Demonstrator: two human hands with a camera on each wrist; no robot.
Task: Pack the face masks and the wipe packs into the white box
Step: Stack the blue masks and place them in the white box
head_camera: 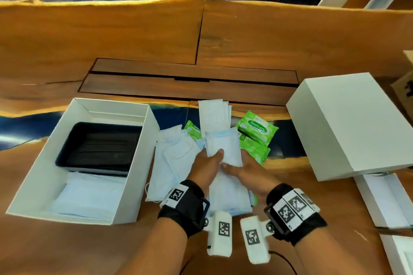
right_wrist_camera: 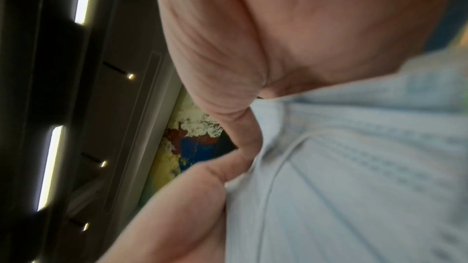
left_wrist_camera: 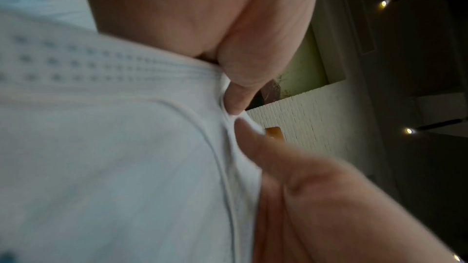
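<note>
A pile of pale blue face masks [head_camera: 172,163] lies on the table in front of me, right of the open white box [head_camera: 138,163]. Both hands hold a stack of masks [head_camera: 223,145] above the pile. My left hand [head_camera: 206,163] grips its left side, thumb on top. My right hand [head_camera: 240,168] grips its right side. The wrist views show each thumb pressing mask fabric [left_wrist_camera: 113,147] [right_wrist_camera: 354,167] against the fingers. Green wipe packs [head_camera: 257,131] lie behind the hands. The box holds a black tray [head_camera: 100,147] and blue masks [head_camera: 87,198].
A closed white box [head_camera: 355,127] or lid stands to the right. More white box parts [head_camera: 384,201] lie at the right front edge. A dark wooden panel [head_camera: 190,82] is set into the table behind the pile. Bare table stretches beyond it.
</note>
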